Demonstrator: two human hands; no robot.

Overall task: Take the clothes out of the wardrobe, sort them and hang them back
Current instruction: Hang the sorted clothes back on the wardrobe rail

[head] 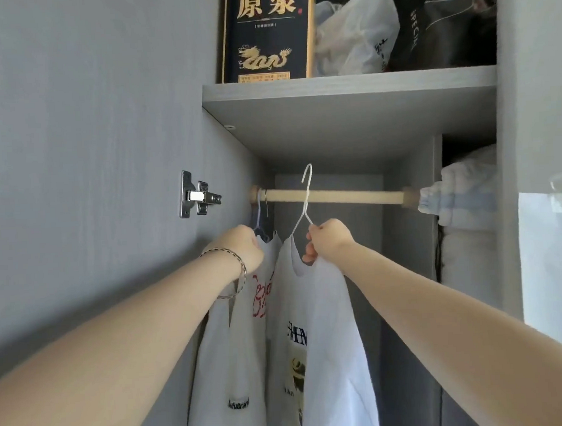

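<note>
A wooden rail [334,196] crosses the open wardrobe under a grey shelf. My right hand [328,239] grips a white wire hanger [306,196] by its shoulder; a white printed T-shirt [322,334] hangs from it. The hanger's hook is raised in front of the rail, its tip above it. My left hand [244,247] grips the collar area of another white T-shirt with red print [234,339], which hangs from a hanger [259,214] hooked at the rail's left end.
The grey shelf [348,88] carries a black and gold box [268,31], a white plastic bag [358,36] and dark items. The open door [90,141] with a metal hinge [197,197] stands left. Folded towels [464,190] lie in the right compartment.
</note>
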